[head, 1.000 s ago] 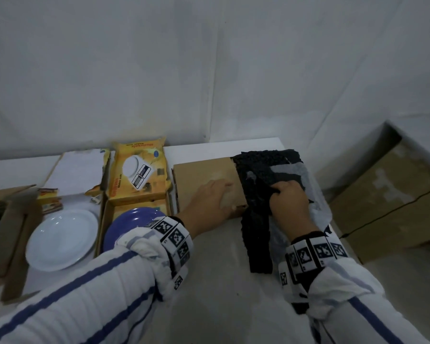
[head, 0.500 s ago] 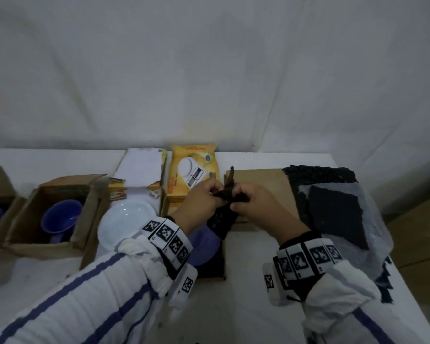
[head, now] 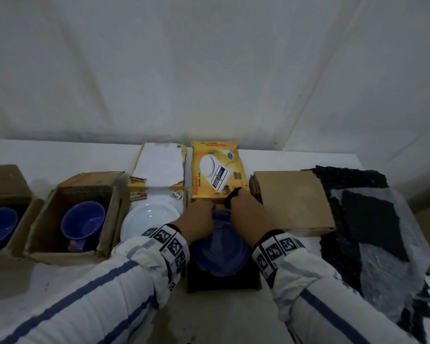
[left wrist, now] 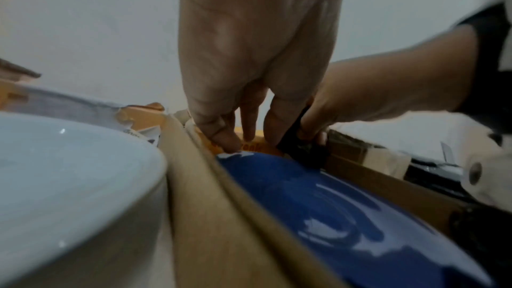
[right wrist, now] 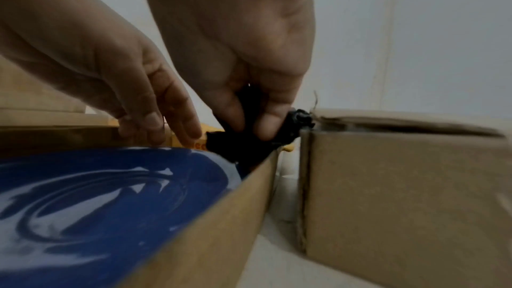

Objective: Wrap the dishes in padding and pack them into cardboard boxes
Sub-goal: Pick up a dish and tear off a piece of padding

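A blue plate (head: 219,247) lies in an open yellow cardboard box (head: 257,285) in front of me, with black padding (head: 221,281) showing under its near edge. My right hand (head: 243,209) pinches a bunched strip of black padding (right wrist: 249,141) at the box's far right corner, between the plate (right wrist: 105,203) and the box wall (right wrist: 216,222). My left hand (head: 199,217) reaches down beside it. Its straight fingers (left wrist: 224,137) touch the far rim of the plate (left wrist: 346,216).
A white plate (head: 149,219) sits in the box to the left. Further left, two brown boxes each hold a blue cup (head: 82,222). A shut brown box (head: 293,199) stands right of my hands. A heap of black padding and bubble wrap (head: 382,244) covers the table's right end.
My hands carried the black strip from the heap on the right over to the blue plate's box and lowered it to the far corner. The left hand let go of the strip.
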### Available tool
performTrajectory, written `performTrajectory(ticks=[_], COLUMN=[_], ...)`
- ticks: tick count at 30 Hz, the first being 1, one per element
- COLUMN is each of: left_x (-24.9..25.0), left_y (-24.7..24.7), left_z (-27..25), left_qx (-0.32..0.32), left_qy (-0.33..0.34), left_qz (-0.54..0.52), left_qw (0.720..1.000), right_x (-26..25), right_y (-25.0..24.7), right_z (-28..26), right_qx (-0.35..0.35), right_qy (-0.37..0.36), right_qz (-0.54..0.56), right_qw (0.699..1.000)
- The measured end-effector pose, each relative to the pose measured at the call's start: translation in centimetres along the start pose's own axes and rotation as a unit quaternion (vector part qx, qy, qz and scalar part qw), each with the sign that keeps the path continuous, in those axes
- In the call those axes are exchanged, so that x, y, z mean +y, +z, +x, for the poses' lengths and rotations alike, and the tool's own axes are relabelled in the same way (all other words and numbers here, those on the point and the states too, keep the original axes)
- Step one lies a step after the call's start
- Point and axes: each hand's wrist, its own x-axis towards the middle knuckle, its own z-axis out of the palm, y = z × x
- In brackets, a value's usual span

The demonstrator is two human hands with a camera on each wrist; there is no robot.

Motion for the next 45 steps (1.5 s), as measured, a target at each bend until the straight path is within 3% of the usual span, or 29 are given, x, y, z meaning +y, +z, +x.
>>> performTrajectory(ticks=[5,13,16,21,25,28,33,36,40,45], left_x=[-0.1,-0.2,0.2,3.3,7.1,10.2,15.0,16.5,17.0,17.0], left_y=[-0.2,0.1,0.9,2.0,3.1,4.6,6.9,8.2,9.3,9.4], left_z=[0.5,0.9,1.2,1.1,1.4,2.0,2.6,3.1,3.3,3.2], left_qx=[-0.07,-0.081,-0.046,0.054,0.087,0.079,0.047,0.055,0.056,0.031], left_qy=[0.01,0.015,0.01,0.045,0.063,0.091,0.148,0.172,0.181,0.159], left_qz=[0.042,0.041,0.022,0.016,-0.022,-0.033,-0.056,-0.042,-0.029,-0.032], left_qw=[0.997,0.996,0.999,0.997,0.994,0.992,0.986,0.983,0.981,0.986], right_x=[-1.4,-0.5,0.0,2.0,7.3,13.1,19.5,21.0,21.6,22.5], right_y=[1.0,0.9,-0.1,-2.3,-3.6,-4.1,-3.9,-2.6,-1.3,-0.6], right_z=[1.2,1.4,0.6,-2.4,-5.1,-7.4,-10.7,-11.1,-11.3,-11.3], right_qx=[-0.141,-0.203,-0.127,0.029,0.158,0.201,0.11,0.071,0.056,0.058], right_qy=[0.021,0.014,-0.005,0.03,0.121,0.215,0.331,0.315,0.278,0.264], right_qz=[-0.06,-0.013,0.035,0.126,0.186,0.165,0.063,0.058,-0.027,-0.063], right_qw=[0.988,0.979,0.991,0.991,0.962,0.941,0.935,0.945,0.959,0.961])
